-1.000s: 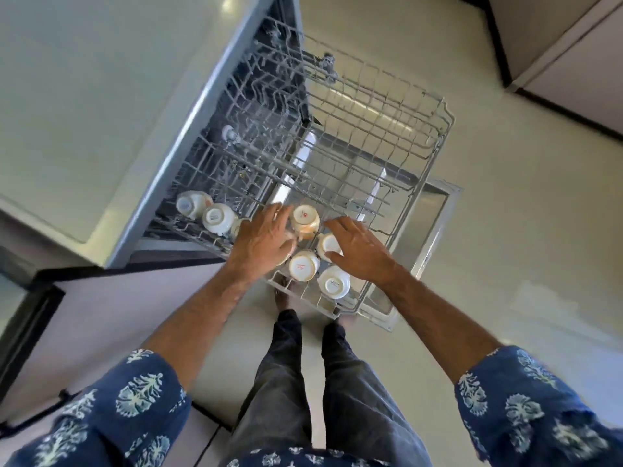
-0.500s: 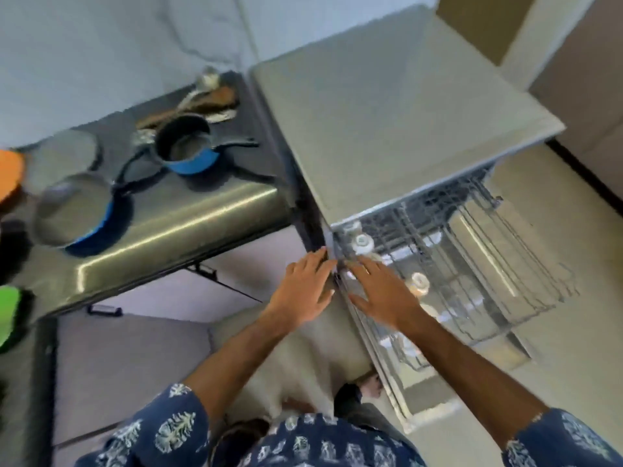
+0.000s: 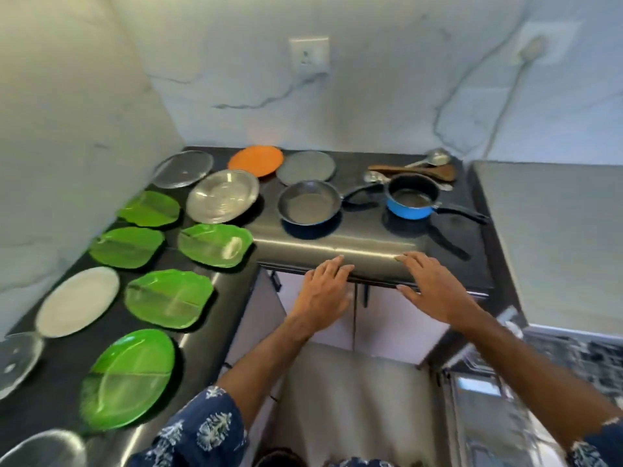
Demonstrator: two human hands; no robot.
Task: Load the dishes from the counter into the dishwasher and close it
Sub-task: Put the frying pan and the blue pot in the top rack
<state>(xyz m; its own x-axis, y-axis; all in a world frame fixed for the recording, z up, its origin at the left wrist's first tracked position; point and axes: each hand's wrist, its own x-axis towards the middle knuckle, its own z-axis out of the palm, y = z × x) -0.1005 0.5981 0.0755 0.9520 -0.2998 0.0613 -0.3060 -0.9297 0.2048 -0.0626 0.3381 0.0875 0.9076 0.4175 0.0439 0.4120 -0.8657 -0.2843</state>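
My left hand and my right hand hover with spread fingers, empty, at the front edge of the dark counter. On the counter stand a frying pan and a blue saucepan, with a ladle and wooden spoons behind them. Several green leaf-shaped plates lie on the left, along with a steel plate, an orange plate, a grey plate, a white plate and glass plates. The dishwasher's pulled-out rack shows at the lower right.
The dishwasher's grey top adjoins the counter on the right. White cabinet doors sit below the counter in front of me. A marble wall with a socket rises behind. Beige floor lies between me and the cabinets.
My view swung from the dishwasher rack with its cups up and left to the counter. Both hands left the cups and moved, empty, to the counter's front edge.
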